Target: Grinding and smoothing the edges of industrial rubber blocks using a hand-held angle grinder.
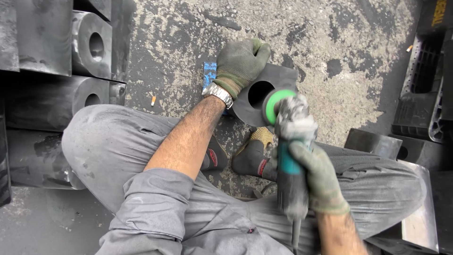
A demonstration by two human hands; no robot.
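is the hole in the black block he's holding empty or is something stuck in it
Empty: the hole in the black block shows only dark hollow. The grinder's green disc overlaps its rim, not inside.

Grinder [290,141] right of holed block [264,92]

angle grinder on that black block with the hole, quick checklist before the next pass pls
1. Left hand steadying the black block: ok, gloved palm rests on its top edge.
2. Right hand gripping the angle grinder: ok, gloved fingers wrap the teal body.
3. Green disc meeting the block by the hole: ok, it sits at the hole's rim.
4. Left hand apart from the disc: ok, but close.
5. Feet away from the disc: not ok, they lie just below it.
6. Disc wear: cannot tell, blurred.
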